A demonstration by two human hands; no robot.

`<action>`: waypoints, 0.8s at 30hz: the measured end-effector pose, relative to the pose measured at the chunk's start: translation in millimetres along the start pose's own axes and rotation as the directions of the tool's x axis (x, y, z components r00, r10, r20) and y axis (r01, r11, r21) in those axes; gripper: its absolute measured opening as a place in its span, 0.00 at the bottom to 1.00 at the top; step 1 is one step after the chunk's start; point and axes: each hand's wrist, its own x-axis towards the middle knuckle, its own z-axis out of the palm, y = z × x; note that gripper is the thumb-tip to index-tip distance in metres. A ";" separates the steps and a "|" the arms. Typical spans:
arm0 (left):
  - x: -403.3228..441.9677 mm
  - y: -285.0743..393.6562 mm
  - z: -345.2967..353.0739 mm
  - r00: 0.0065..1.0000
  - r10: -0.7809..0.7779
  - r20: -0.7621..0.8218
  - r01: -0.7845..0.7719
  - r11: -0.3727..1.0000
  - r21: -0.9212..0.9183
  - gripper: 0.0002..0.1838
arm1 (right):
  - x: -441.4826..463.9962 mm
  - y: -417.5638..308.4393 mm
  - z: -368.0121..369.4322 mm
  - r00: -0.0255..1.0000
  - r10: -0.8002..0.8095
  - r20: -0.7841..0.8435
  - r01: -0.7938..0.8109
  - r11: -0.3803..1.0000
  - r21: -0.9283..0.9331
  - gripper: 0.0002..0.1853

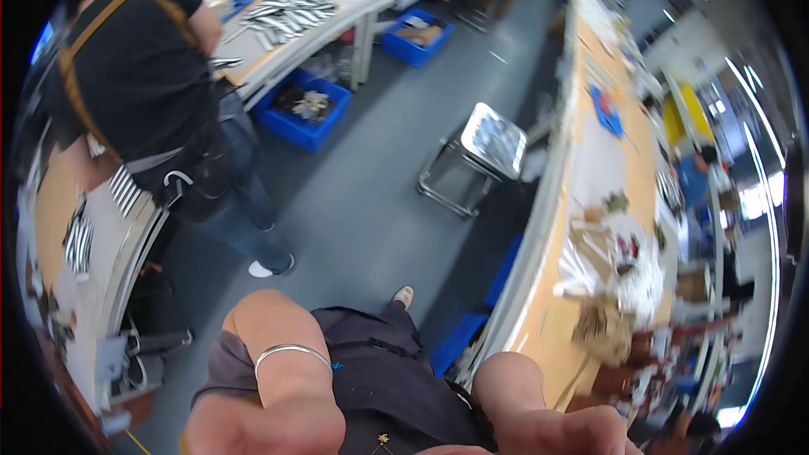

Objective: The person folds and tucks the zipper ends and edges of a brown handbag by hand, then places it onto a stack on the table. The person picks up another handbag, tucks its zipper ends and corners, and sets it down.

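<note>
My left hand (261, 428) is raised close to the camera at the bottom edge, left of centre. A silver bangle (291, 349) circles that forearm. At the bottom right my right hand (581, 430) is held up in the same way. Both hands are blurred and cut off by the frame, so their fingers and anything in them stay hidden. Dark clothing (379, 371) on my body shows between the two arms, with a small gold pendant (383, 438) low down.
A metal stool (493, 141) stands in the aisle. Blue bins (303, 109) sit by the left bench, where a person in black (143, 76) stands. Striped pieces (291, 13) cover that bench. Along my right runs a long workbench (539, 320) with a brown paper bag (602, 330).
</note>
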 end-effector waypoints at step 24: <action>-54.6 -227.7 -167.8 0.817 0.496 -0.295 -0.017 0.533 0.846 0.16 | 105.9 349.4 -149.7 0.964 -0.151 0.219 0.013 0.849 0.529 0.22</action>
